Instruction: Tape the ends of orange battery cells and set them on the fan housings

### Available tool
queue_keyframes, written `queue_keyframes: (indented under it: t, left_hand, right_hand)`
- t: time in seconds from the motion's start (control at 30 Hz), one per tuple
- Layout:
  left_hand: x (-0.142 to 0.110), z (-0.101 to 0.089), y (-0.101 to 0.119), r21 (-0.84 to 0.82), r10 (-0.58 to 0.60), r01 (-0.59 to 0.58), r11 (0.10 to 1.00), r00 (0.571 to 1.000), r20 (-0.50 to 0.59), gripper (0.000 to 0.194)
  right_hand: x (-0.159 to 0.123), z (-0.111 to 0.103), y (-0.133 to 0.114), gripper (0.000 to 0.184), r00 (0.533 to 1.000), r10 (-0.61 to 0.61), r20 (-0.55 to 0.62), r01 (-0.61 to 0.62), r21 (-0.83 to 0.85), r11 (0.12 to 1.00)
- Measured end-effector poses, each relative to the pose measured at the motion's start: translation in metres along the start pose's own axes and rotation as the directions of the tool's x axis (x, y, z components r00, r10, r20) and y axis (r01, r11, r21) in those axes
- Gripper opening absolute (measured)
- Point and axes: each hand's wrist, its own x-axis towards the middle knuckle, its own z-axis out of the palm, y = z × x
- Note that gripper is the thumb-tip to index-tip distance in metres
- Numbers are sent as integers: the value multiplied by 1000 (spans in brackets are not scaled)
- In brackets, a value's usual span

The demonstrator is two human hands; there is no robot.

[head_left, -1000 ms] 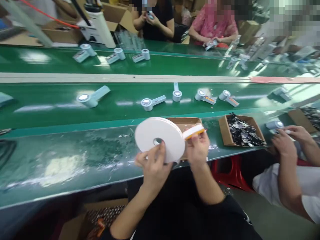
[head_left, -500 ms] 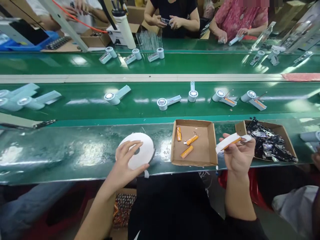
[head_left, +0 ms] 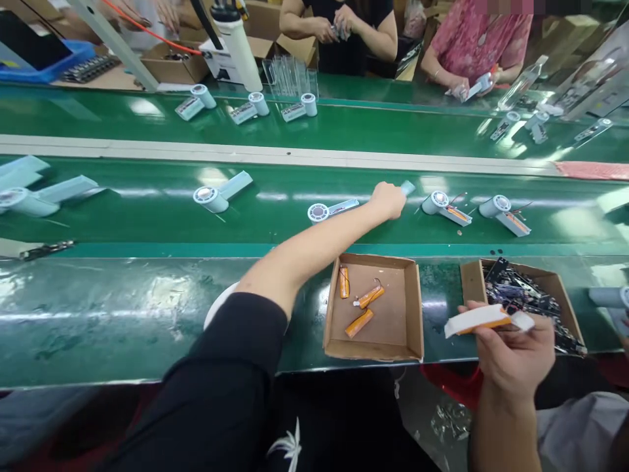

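Observation:
My left hand [head_left: 388, 200] reaches far across to the green belt, its fingers closed round a light-blue handheld fan housing [head_left: 407, 188]. Only one end of that housing shows past the fingers. On the right, my right hand [head_left: 514, 351] grips an orange battery [head_left: 491, 322] with a white strip along it and a white piece at its wire end. Below my left forearm stands a shallow cardboard box [head_left: 417, 308] holding three orange batteries [head_left: 371, 296]. A white tape roll [head_left: 216, 307] is mostly covered by my left sleeve.
More fan housings [head_left: 211, 196] lie along the belt [head_left: 285, 187]; two to the right hold orange batteries. A carton of dark parts [head_left: 525, 288] stands behind my right hand. Several people work across the line, near clear plastic pieces [head_left: 292, 78].
My left hand has left the tape roll and reached forward to the fan housing on the belt. The right hand, still gripping the battery, sits lower and further right in view.

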Motion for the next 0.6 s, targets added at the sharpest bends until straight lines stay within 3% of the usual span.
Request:
queue_keyframes:
  t: [0.1,0.2,0.33,0.47,0.6]
  left_hand:
    - [-16,13,3,140,210,-224,964,972,107,31]
    - [-23,20,6,267,386,-427,864,902,193,30]
    - [-15,22,12,253,347,-398,882,911,223,29]
    - [0,14,12,134,329,-372,918,906,265,25]
    - [8,10,10,-6,318,-322,947,931,181,29]
  right_hand:
    - [14,-8,2,55,997,-6,-83,0,-80,997]
    - [44,14,14,61,993,-90,-73,80,-134,988]
    - [88,48,54,43,996,-53,68,68,-241,968]
    - [111,58,94,42,990,25,141,35,-405,913]
    - [115,60,103,33,942,136,308,108,-658,745]
